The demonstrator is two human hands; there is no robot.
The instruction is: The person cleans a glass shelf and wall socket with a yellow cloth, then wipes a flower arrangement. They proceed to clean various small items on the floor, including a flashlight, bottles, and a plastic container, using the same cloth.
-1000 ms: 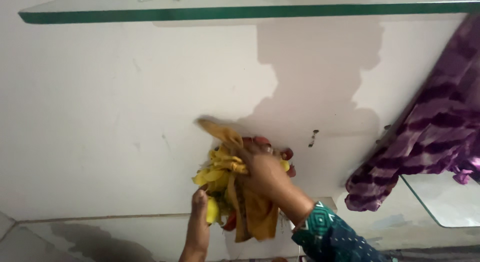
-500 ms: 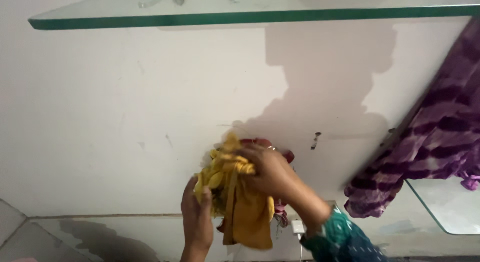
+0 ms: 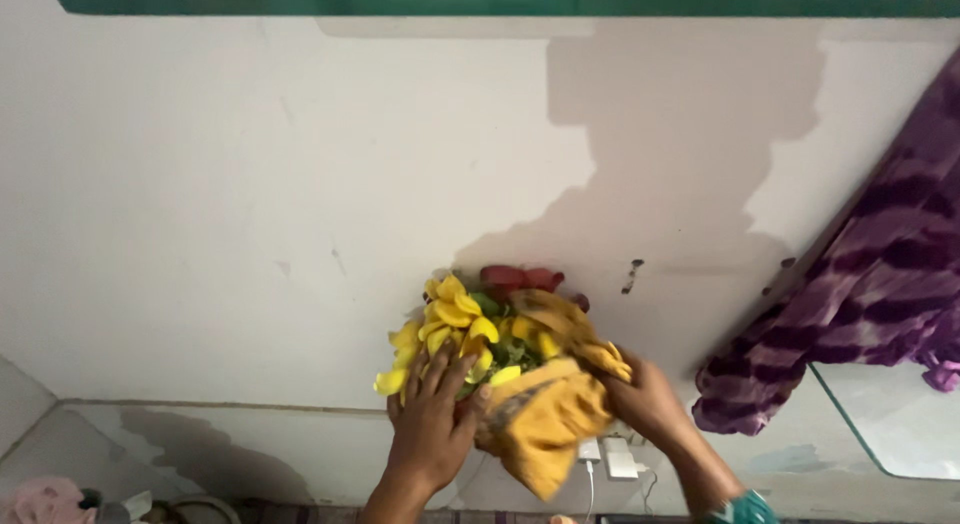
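Observation:
A bunch of yellow and red artificial flowers [image 3: 465, 329] with green leaves stands against the white wall. My left hand [image 3: 430, 424] grips the bunch from below, fingers spread up into the yellow petals. My right hand [image 3: 645, 399] holds a mustard-yellow cloth [image 3: 545, 409] pressed against the right side of the flowers. The cloth drapes over the lower right of the bunch and hides its base. A teal patterned sleeve [image 3: 745, 509] shows at my right wrist.
A green-edged glass shelf [image 3: 500, 4] runs along the top. A purple striped cloth [image 3: 860, 274] hangs at the right over a second glass shelf [image 3: 890, 424]. A white plug and socket [image 3: 610, 456] sit on the wall below the flowers. Small items lie at the bottom left.
The right hand has dropped from the top of the bunch to its lower right, dragging the cloth down. The yellow and red blooms are now uncovered. The left hand has moved up.

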